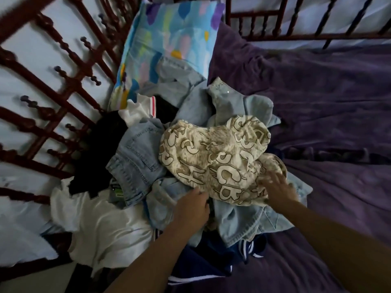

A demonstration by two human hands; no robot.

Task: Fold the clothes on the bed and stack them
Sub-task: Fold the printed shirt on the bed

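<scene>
Both hands reach the beige patterned garment (pixel 213 159) atop the pile; left hand (pixel 191 210) curls at its edge, grip unclear; right hand (pixel 277 187) is blurred, fingers spread; best lifted clear onto the purple bedspread (pixel 328 106).

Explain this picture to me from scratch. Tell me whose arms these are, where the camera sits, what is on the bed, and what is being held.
There is no machine here. One wide-angle camera sits on a person's head, looking down at their own two bare arms.

Below is a bed with a purple bedspread and a dark red wooden frame. A blue patterned pillow lies at its head. An unfolded heap of clothes fills the middle: light blue denim pieces, a white garment, a navy garment with white stripes, and on top a beige fabric printed with large letters.

The left hand and right hand reach the beige fabric's near edge. The right is blurred, so no firm grip is visible.
</scene>
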